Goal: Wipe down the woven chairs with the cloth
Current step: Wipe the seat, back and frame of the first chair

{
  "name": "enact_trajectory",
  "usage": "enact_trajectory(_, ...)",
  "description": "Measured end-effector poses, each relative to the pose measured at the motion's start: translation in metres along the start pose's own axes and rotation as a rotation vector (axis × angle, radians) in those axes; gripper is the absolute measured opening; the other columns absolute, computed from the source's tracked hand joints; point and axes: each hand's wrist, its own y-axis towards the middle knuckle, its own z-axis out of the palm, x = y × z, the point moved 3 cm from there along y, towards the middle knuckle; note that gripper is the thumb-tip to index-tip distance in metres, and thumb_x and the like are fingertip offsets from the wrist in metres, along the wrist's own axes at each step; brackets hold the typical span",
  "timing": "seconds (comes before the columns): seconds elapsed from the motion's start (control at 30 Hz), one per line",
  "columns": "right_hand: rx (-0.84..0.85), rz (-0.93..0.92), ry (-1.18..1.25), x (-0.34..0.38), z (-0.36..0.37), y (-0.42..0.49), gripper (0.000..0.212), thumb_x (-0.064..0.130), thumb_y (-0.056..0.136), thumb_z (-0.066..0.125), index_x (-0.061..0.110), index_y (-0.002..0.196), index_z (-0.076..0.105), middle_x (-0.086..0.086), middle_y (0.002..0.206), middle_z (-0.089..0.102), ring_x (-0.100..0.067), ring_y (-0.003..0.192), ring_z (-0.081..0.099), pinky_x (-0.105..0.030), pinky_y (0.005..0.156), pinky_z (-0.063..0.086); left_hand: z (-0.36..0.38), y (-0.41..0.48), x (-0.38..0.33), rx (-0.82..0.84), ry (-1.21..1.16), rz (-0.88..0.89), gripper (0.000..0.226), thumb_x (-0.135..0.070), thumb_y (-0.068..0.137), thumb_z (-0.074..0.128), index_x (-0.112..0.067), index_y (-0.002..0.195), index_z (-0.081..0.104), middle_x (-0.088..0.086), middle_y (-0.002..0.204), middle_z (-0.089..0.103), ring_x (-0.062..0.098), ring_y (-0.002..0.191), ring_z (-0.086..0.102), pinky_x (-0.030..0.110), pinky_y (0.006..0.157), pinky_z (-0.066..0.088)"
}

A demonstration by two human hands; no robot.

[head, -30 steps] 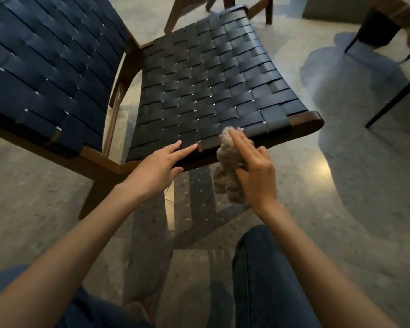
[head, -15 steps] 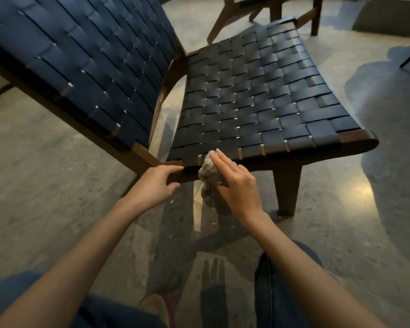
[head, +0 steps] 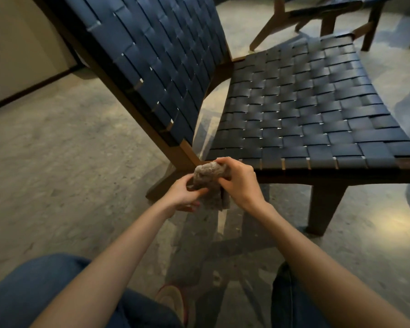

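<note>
A low woven chair [head: 294,110] with dark blue straps on a brown wooden frame fills the upper half of the head view, its backrest leaning up to the left. A crumpled grey-brown cloth [head: 211,177] hangs just in front of the seat's near left corner, off the chair. My right hand [head: 239,183] grips the cloth's top from the right. My left hand [head: 185,195] pinches its lower left part from below. Both hands are close together, a little below the seat's front rail.
A second woven chair [head: 322,13] stands behind at the top right, only its legs and seat edge in view. The floor [head: 57,162] is polished speckled stone. My knees in blue jeans and a shoe [head: 173,301] are at the bottom. A wall runs along the far left.
My left hand has left the seat's front rail and joined the right on the cloth. The cloth has come off the chair edge and moved left. The view has shifted left.
</note>
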Motion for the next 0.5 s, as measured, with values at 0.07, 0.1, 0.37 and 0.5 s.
enact_trajectory(0.07,0.07,0.003,0.01,0.001,-0.002,0.007,0.041,0.006,0.081,0.068,0.016,0.12,0.061,-0.001,0.112,0.066,-0.014,0.104,0.059,-0.021,0.084,0.044,0.005,0.006,0.002,-0.09,-0.116,-0.009,0.032,-0.027,0.086,0.068,-0.03,0.115,0.053,0.006,0.108,0.064,0.021,0.081,0.07,0.036,0.062,0.06)
enact_trajectory(0.1,0.11,-0.002,0.016,0.002,-0.002,0.01,0.039,0.007,0.083,0.067,0.016,0.12,0.061,-0.002,0.113,0.065,-0.015,0.105,0.058,-0.026,0.086,0.047,0.006,0.009,0.004,-0.178,-0.134,-0.008,0.03,-0.025,0.087,0.067,-0.028,0.115,0.055,0.008,0.113,0.064,0.027,0.091,0.068,0.042,0.071,0.059)
enact_trajectory(0.37,0.053,-0.025,-0.161,0.003,0.008,0.019,0.023,0.008,0.085,0.063,0.015,0.107,0.064,-0.005,0.104,0.062,-0.022,0.09,0.059,-0.04,0.083,0.05,0.016,0.022,0.002,-0.492,-0.707,-0.116,0.051,-0.008,0.083,0.066,-0.01,0.128,0.044,0.016,0.126,0.057,0.028,0.111,0.058,0.041,0.094,0.05)
enact_trajectory(0.5,-0.04,-0.022,-0.137,0.001,0.005,0.008,0.023,0.004,0.085,0.061,0.011,0.107,0.065,-0.005,0.104,0.062,-0.019,0.083,0.06,-0.033,0.078,0.051,0.032,0.016,0.002,-0.523,-0.707,-0.092,0.051,-0.013,0.079,0.072,-0.014,0.119,0.041,0.011,0.121,0.057,0.024,0.109,0.058,0.031,0.09,0.049)
